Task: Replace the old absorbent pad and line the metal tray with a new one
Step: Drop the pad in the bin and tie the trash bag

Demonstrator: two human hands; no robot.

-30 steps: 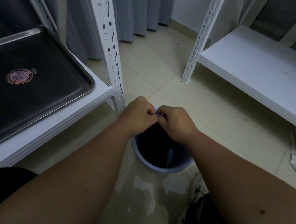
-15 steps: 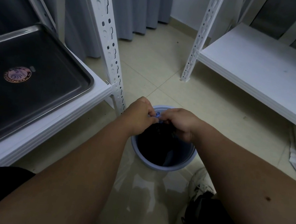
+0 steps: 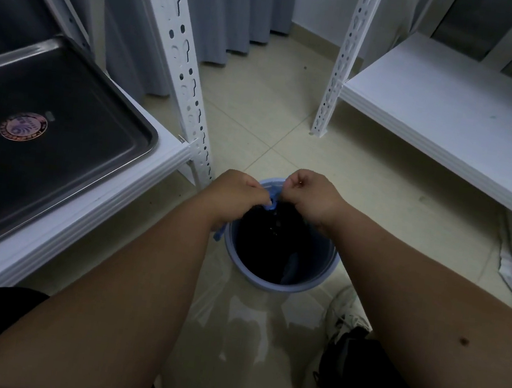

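Observation:
Both my fists sit over a round blue bucket (image 3: pixel 325 273) on the floor. My left hand (image 3: pixel 236 197) and my right hand (image 3: pixel 311 194) each grip one end of a twisted blue cloth pad (image 3: pixel 272 197), stretched short between them above the bucket's dark inside. A blue corner of the cloth pokes out below my left wrist. Small drops show under the cloth. The metal tray (image 3: pixel 59 142) lies bare on the white shelf at left, with a round sticker on its floor.
White slotted rack posts (image 3: pixel 180 63) stand left of the bucket, and a second post (image 3: pixel 338 74) rises at the back. A low white shelf (image 3: pixel 453 122) fills the right. Grey curtains hang behind. My shoe (image 3: pixel 345 322) is beside the bucket on the wet tiled floor.
My right hand has moved up and away from the left, pulling the blue cloth taut and more into sight. The view has shifted slightly, with the bucket lower in frame.

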